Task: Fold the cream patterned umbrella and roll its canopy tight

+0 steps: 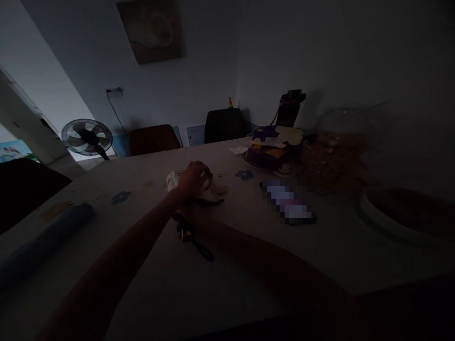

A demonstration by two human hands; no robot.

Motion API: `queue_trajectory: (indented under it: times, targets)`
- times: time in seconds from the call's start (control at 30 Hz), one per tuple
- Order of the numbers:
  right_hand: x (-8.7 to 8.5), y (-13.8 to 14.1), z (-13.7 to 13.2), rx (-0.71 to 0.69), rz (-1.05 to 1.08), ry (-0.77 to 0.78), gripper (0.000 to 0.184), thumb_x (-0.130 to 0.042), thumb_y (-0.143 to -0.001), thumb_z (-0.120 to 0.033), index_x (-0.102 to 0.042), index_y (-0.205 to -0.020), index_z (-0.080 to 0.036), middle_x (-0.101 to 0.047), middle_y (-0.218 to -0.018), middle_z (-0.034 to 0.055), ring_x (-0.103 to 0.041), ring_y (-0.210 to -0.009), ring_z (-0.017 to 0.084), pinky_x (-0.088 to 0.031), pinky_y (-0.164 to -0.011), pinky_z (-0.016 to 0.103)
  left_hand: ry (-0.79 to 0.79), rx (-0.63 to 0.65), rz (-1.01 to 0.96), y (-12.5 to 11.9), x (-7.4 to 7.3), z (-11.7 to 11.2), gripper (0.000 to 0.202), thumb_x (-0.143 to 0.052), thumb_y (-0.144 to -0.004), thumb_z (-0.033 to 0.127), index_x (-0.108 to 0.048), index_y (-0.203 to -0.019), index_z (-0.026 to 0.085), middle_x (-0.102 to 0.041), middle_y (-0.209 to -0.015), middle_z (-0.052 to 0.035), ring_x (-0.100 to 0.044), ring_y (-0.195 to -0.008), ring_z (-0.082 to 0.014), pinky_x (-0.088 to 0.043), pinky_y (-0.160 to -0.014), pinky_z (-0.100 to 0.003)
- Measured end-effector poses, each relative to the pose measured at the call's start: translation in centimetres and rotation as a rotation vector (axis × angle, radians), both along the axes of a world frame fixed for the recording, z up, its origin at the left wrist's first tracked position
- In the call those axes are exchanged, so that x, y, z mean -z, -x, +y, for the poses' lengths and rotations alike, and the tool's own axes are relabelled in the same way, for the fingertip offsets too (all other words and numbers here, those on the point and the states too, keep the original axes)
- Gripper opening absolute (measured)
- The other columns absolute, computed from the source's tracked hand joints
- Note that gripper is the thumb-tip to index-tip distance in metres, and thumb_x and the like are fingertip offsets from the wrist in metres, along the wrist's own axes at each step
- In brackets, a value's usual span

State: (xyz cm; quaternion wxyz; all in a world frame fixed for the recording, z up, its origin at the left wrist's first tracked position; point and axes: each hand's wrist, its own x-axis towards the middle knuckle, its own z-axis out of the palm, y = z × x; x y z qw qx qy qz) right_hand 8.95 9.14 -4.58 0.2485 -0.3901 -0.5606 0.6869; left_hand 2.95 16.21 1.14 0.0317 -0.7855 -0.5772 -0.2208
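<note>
The room is dim. My left hand [194, 177] reaches out over the middle of the pale table [249, 237], its fingers curled down onto a small white crumpled thing [214, 194]; I cannot make out what that is. Another white bit [171, 180] shows just left of the hand. My right forearm crosses from the lower right and ends under the left wrist, so my right hand [201, 201] is mostly hidden and too dark to read. A small dark object with a strap [190, 236] lies right beside the arms.
A purple box [270, 151] stands at the back right, with a large glass jar [337, 151] and a round white-rimmed dish [401, 213] beside it. A blue roll [46, 241] lies at the left. Chairs [152, 138] and a fan [87, 137] stand beyond the far edge.
</note>
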Motion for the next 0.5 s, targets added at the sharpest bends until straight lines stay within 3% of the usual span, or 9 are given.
queue_trajectory:
  times: [0.07,0.17,0.23,0.33,0.5]
  targets:
    - [-0.6,-0.1,-0.3,0.037,0.026,0.109,0.018,-0.048,-0.085,-0.024,-0.051,-0.070,-0.014,-0.052,-0.050,-0.0008,-0.052,-0.041,0.011,-0.041,-0.037,0.020,-0.154,0.014,-0.323,2.0,-1.3,-1.1,0.021,-0.051,-0.075,0.011,-0.067,-0.088,0.017,-0.063,-0.107,-0.0079,-0.058,-0.091,-0.0189,-0.045,-0.084,-0.032]
    - [-1.1,-0.4,-0.7,0.098,0.081,0.211,0.013,-0.051,-0.078,-0.022,-0.048,-0.067,-0.016,-0.050,-0.046,-0.0020,-0.049,-0.036,0.011,-0.038,-0.034,0.019,-0.137,-0.005,-0.755,5.0,-2.7,-3.8,0.023,-0.050,-0.076,0.016,-0.064,-0.095,0.018,-0.065,-0.089,-0.0047,-0.057,-0.061,-0.0115,-0.046,-0.056,-0.024]
    - [-0.9,-0.5,-0.7,0.102,0.110,0.196,0.013,-0.054,-0.076,-0.025,-0.048,-0.069,-0.016,-0.051,-0.047,-0.0024,-0.049,-0.035,0.010,-0.039,-0.034,0.020,-0.155,0.010,-0.979,7.1,-2.7,-6.0,0.019,-0.051,-0.076,0.021,-0.060,-0.092,0.018,-0.065,-0.087,-0.0046,-0.057,-0.056,-0.0110,-0.041,-0.043,-0.020]
    - [0.0,-0.3,-0.1,0.080,0.108,0.176,0.019,-0.057,-0.076,-0.033,-0.049,-0.072,-0.017,-0.054,-0.050,-0.0005,-0.051,-0.037,0.012,-0.041,-0.034,0.022,-0.252,-0.046,-1.141,10.1,-1.3,-8.9,0.015,-0.058,-0.071,0.023,-0.056,-0.085,0.018,-0.064,-0.097,-0.0046,-0.063,-0.065,-0.0148,-0.049,-0.045,-0.023]
    - [0.9,0.0,1.1,0.098,-0.030,0.113,0.022,-0.065,-0.068,-0.034,-0.051,-0.069,-0.016,-0.055,-0.052,0.0005,-0.050,-0.037,0.011,-0.036,-0.030,0.020,-0.171,-0.173,-1.194,14.0,2.3,-11.8,0.019,-0.066,-0.064,0.027,-0.057,-0.078,0.016,-0.063,-0.081,-0.0030,-0.064,-0.070,-0.0181,-0.057,-0.057,-0.033]
